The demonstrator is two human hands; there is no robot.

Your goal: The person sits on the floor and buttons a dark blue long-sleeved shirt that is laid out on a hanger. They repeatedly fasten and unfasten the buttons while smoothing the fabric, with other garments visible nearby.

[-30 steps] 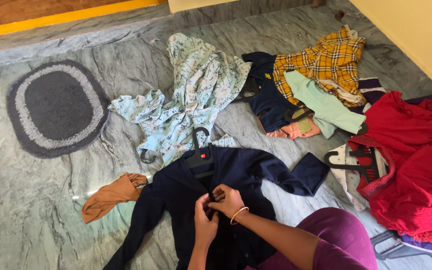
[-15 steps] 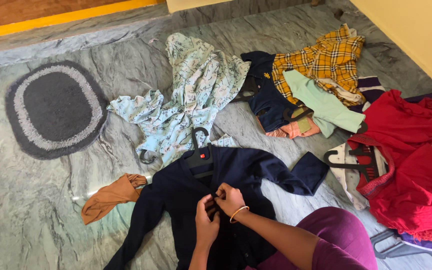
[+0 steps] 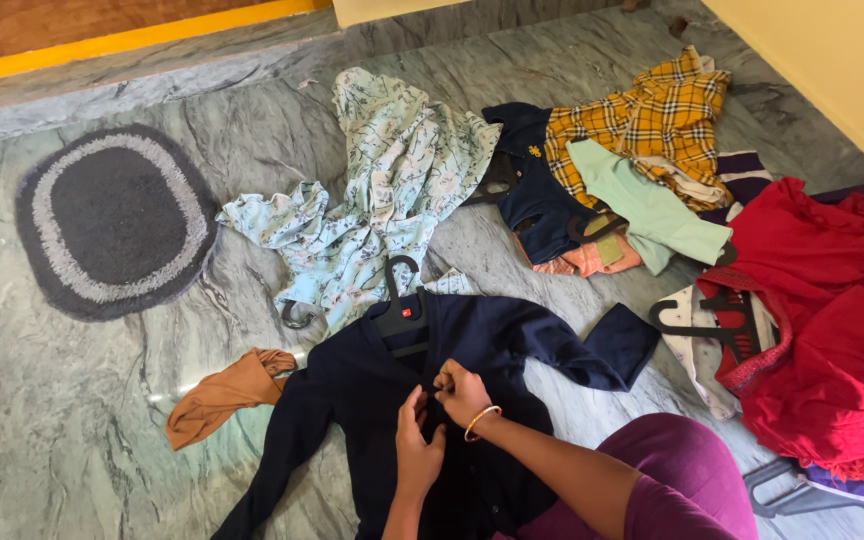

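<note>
Navy shirt (image 3: 472, 350) lies flat on floor (image 3: 82, 400), sleeves spread, on black hanger (image 3: 399, 310). Left hand (image 3: 418, 450) & right hand (image 3: 464, 392) both pinch its front placket, grip pressed together.

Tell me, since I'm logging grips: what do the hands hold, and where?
Both the left hand and right hand pinch the navy shirt at its front button placket.

Matt navy cloth shirt (image 3: 512, 345) lies on glossy veined marble floor (image 3: 82, 400).
</note>
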